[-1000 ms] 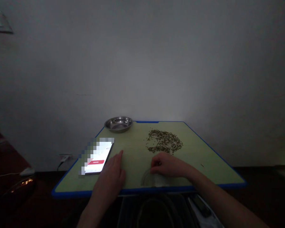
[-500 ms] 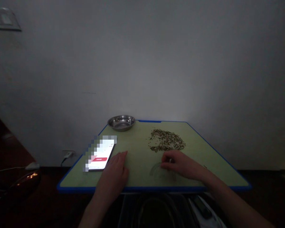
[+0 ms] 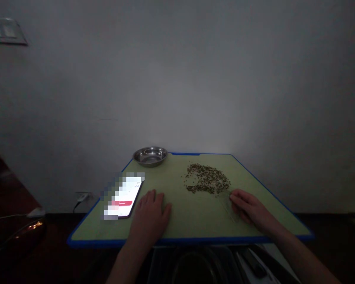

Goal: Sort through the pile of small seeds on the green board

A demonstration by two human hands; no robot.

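My left hand (image 3: 150,215) lies flat and open on the green table (image 3: 192,221), just right of a lit phone (image 3: 122,197). My right hand (image 3: 248,208) rests at the table's right side with its fingers curled on the rim of a faint clear bowl (image 3: 229,207). The bowl sits right at the near right edge of a pile of small brown-green grains (image 3: 207,183). A shiny steel bowl (image 3: 150,156) stands at the table's far left corner.
The table has a blue rim (image 3: 171,241) and stands against a plain pale wall. Dark objects and a cable lie on the floor at the left (image 3: 23,228). The room is very dim.
My right hand has slid the clear bowl from the near middle of the table to the right, up to the grain pile. My left hand shifted slightly right and stays flat.
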